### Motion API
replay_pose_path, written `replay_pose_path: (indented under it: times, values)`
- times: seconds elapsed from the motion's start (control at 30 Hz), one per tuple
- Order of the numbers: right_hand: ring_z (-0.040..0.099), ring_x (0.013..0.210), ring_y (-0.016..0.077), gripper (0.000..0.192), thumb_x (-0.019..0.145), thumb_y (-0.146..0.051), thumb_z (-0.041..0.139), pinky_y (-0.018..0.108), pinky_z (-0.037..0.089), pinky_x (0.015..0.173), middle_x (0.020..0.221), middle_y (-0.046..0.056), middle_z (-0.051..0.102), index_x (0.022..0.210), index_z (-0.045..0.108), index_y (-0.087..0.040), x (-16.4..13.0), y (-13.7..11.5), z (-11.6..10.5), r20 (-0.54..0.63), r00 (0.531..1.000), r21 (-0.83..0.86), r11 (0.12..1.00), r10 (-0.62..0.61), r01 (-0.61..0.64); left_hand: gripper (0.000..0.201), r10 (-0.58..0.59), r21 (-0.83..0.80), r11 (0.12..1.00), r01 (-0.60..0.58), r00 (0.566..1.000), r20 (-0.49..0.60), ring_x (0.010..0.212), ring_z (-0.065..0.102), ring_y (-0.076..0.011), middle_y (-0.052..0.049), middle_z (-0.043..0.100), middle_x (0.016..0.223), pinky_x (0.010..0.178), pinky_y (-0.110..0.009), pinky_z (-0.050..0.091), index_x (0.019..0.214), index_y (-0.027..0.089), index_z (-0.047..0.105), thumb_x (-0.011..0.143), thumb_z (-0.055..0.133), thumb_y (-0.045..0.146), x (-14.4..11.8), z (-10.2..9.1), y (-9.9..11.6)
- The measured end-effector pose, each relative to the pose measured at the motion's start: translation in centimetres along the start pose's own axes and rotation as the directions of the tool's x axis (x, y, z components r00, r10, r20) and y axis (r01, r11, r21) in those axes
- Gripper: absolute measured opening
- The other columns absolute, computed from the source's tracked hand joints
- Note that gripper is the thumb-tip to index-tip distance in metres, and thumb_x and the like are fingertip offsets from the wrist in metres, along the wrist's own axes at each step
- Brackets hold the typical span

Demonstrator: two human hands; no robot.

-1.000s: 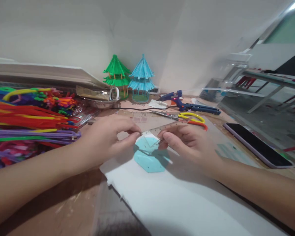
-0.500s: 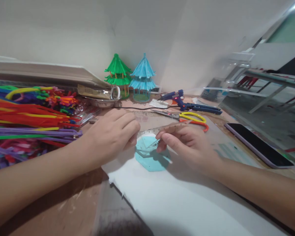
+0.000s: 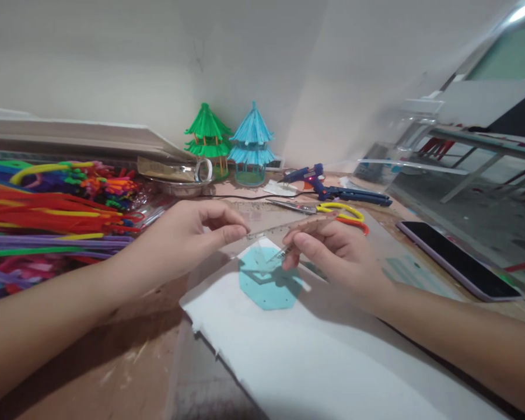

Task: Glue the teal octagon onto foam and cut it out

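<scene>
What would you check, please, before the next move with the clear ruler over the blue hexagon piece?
1. Left hand pinches the clear ruler at its end: ok.
2. Right hand holds a thin pen-like tool against the ruler; whether its tip touches the piece: cannot tell.
3. Blue hexagon piece lies flat on the white foam sheet: ok.
4. Ruler edge lined up with a mark on the piece: cannot tell.
5. Scissors and glue gun lie apart from both hands: ok.
6. Phone lies off the foam sheet: ok.
</scene>
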State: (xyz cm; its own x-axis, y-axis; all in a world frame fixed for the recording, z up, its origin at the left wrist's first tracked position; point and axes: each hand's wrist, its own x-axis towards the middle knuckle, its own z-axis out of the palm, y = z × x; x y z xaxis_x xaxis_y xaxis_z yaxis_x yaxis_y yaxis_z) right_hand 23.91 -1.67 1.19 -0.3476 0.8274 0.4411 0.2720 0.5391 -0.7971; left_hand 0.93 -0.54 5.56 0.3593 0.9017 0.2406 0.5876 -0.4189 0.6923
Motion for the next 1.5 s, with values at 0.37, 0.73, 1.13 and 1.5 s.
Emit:
replay_pose_path:
  times: [0.37, 0.73, 1.13, 1.5]
  values:
    - [0.075, 0.082, 0.0178, 0.032, 0.093, -0.025, 0.054, 0.03, 0.06, 0.08, 0.077, 0.002, 0.077, 0.066, 0.071, -0.023, 0.0, -0.1, -0.1, -0.031, 0.992, -0.193, 0.974, -0.125, 0.117, 0.024, -0.039, 0.072, 0.997, 0.037, 0.999, 0.024, 0.071, 0.064, -0.0165, 0.001, 0.074, 0.075, 0.06, -0.021, 0.045, 0.08, 0.023, 0.079, 0.082, 0.065, 0.042, -0.8, 0.3, -0.2]
    - [0.075, 0.078, 0.0174, 0.031, 0.092, -0.024, 0.054, 0.027, 0.06, 0.073, 0.084, 0.004, 0.079, 0.067, 0.073, -0.022, -0.2, -0.5, 0.6, 0.016, 0.986, -0.248, 0.955, -0.165, 0.164, 0.02, 0.237, 0.38, 0.906, -0.19, 0.968, -0.082, 0.08, 0.063, -0.0185, 0.0, 0.071, 0.079, 0.075, -0.027, 0.047, 0.074, 0.02, 0.07, 0.08, 0.052, 0.024, -1.0, 0.5, -0.3]
    - [0.073, 0.07, 0.0136, 0.03, 0.095, -0.021, 0.053, 0.022, 0.058, 0.067, 0.079, 0.003, 0.078, 0.072, 0.073, -0.02, -0.3, -0.6, 0.4, 0.061, 0.977, -0.156, 0.965, -0.202, 0.209, 0.02, 0.727, 0.457, 0.608, -0.649, 0.687, 0.009, 0.086, 0.068, -0.0162, 0.0, 0.078, 0.094, 0.086, -0.03, 0.047, 0.102, 0.031, 0.074, 0.095, 0.059, 0.021, -1.4, 0.8, -1.6]
    - [0.074, 0.071, 0.013, 0.018, 0.093, -0.013, 0.055, 0.023, 0.058, 0.067, 0.078, 0.0, 0.077, 0.096, 0.071, -0.022, -0.5, -0.3, 0.1, 0.05, 0.941, -0.147, 0.93, -0.334, 0.338, 0.018, 0.033, -0.27, 0.963, -0.005, 0.995, 0.098, 0.062, 0.063, -0.0133, -0.001, 0.071, 0.076, 0.052, -0.021, 0.047, 0.087, 0.021, 0.077, 0.081, 0.062, 0.03, -1.5, 1.8, 0.4]
